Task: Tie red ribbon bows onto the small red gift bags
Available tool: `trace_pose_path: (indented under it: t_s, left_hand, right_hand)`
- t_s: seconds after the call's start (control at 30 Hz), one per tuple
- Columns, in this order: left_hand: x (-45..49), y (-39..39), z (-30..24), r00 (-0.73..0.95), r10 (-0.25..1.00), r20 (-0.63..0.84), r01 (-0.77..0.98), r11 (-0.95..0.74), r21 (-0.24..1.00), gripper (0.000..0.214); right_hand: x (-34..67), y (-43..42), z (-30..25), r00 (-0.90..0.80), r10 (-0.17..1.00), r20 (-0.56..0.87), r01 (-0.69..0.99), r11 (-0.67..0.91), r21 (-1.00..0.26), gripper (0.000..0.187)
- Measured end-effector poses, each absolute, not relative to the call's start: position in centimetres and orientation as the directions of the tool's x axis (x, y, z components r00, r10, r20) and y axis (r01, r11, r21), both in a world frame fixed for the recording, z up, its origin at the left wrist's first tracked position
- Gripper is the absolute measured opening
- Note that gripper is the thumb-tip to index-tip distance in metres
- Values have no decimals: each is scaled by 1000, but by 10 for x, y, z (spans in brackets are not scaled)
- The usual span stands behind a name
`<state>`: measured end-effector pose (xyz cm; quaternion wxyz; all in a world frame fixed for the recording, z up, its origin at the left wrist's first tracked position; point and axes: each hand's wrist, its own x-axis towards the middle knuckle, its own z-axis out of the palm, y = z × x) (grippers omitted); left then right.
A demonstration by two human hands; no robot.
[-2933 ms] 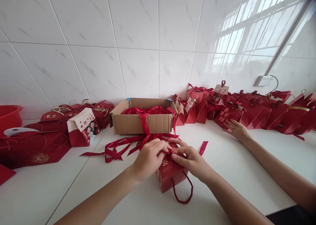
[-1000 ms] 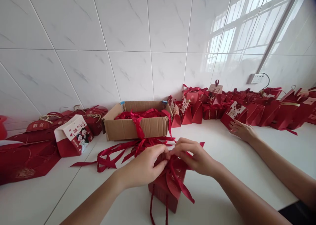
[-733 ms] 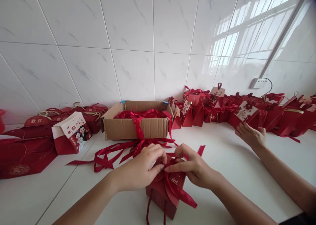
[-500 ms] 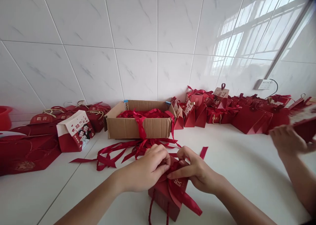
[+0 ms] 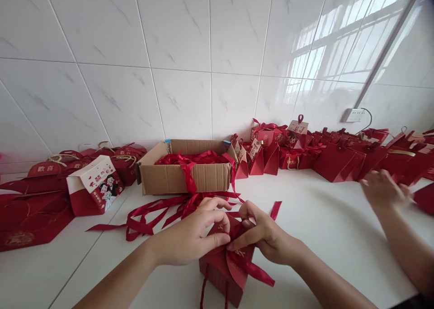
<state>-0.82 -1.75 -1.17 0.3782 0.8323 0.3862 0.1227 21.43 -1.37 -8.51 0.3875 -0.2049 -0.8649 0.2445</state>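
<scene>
A small red gift box [image 5: 224, 273] with a twisted cord handle stands on the white surface in front of me. Red satin ribbon [image 5: 259, 273] runs over its top, one tail sticking out to the right. My left hand [image 5: 200, 232] bends over the box's top, thumb and forefinger close together at the ribbon, another finger raised. From the other side my right hand [image 5: 267, 234] pinches the ribbon, its forefinger stretched to the middle of the top. The fingers partly hide the ribbon where it crosses.
A cardboard box [image 5: 169, 180] of red ribbons stands behind, with loose ribbons [image 5: 142, 223] spilling before it. Red gift boxes [image 5: 34, 218] line the left; more gift boxes [image 5: 339, 162] fill the back right. Another person's hand [image 5: 383, 189] reaches in at right.
My left hand's fingers have lifted and spread slightly; my right hand stays at the ribbon. At right, the other person's hand has let go of a red box. The view has shifted slightly right.
</scene>
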Motion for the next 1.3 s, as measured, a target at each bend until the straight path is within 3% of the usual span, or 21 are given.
trace_pose_path:
  t_s: [0.37, 0.5, 0.7, 1.03, 1.3]
  left_hand:
    - [-9, -10, -16, 682, 725, -96, 580, -457, 674, 16]
    - [-10, -8, -15, 694, 719, -46, 547, -484, 683, 13]
    - [-6, -8, -16, 625, 780, 37, 588, -502, 634, 26]
    - [-7, -11, -16, 681, 732, -11, 535, -487, 690, 12]
    - [-11, -17, -7, 618, 786, 20, 639, -518, 569, 25]
  right_hand:
    - [213, -8, -84, -592, 507, 626, 157, 835, -528, 49]
    - [213, -9, -85, -603, 516, 608, 171, 829, -533, 52]
    - [214, -10, -84, -594, 504, 626, 151, 835, -529, 52]
    - [213, -9, -87, -591, 516, 620, 151, 826, -543, 49]
    - [214, -9, -86, -595, 506, 624, 110, 821, -561, 51]
